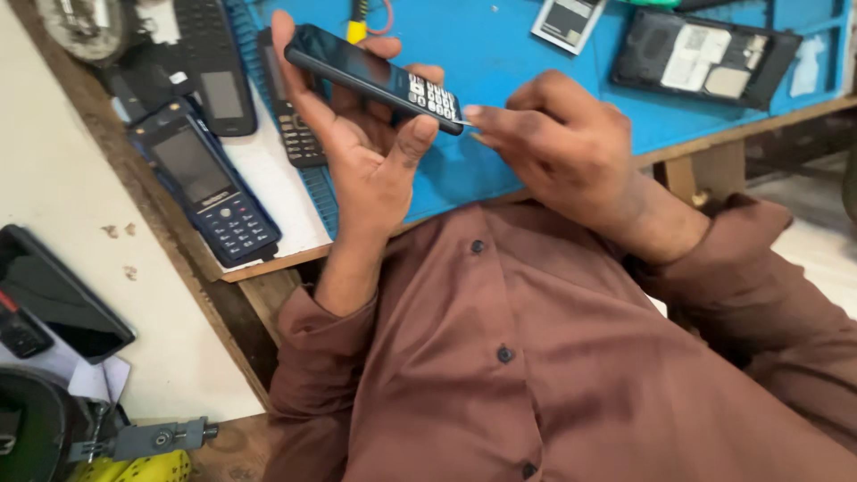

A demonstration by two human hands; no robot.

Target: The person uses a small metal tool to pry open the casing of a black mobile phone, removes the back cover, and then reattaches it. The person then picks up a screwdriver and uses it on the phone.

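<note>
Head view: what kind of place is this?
Likely a phone repair bench. The left hand holds a keypad phone over a blue work mat; an opened phone back, a loose battery and other handsets lie around.

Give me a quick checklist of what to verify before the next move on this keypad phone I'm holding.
1. Left hand grips the black keypad phone firmly, thumb on its near edge: ok.
2. Right hand fingertips meet the phone's lower end: ok.
3. Whether a tool or pick sits between the fingertips: cannot tell.
4. Phone held above the blue mat, not over the floor: ok.
5. Spare blue keypad phone lies apart from both hands: ok.
6. Opened phone back and battery stay on the mat: ok.
</note>
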